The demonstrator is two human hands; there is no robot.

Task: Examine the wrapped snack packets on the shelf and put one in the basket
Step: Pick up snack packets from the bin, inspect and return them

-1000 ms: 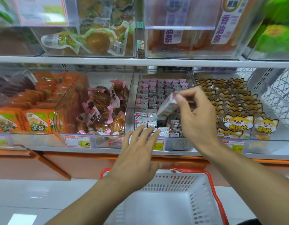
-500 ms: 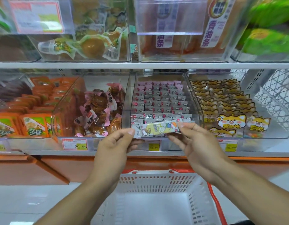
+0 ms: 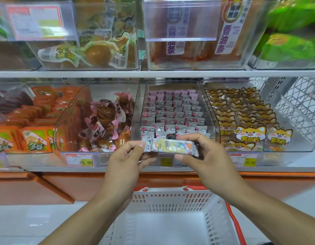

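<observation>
Pinching snack packet (image 3: 170,146) by both ends, left hand (image 3: 125,162) and right hand (image 3: 204,156) fingers clamped, level before shelf edge (image 3: 47,168), basket (image 3: 170,197) open below.

Left hand (image 3: 125,156) and right hand (image 3: 204,154) pinch opposite ends of small pastel-printed wrapped snack packet (image 3: 170,146), held level before clear plastic shelf bin (image 3: 210,110), above white slotted plastic basket (image 3: 172,198).

Shop aisle, clear bins (image 3: 174,110) of wrapped snacks, price tags (image 3: 79,160), shopping basket (image 3: 172,200)
</observation>
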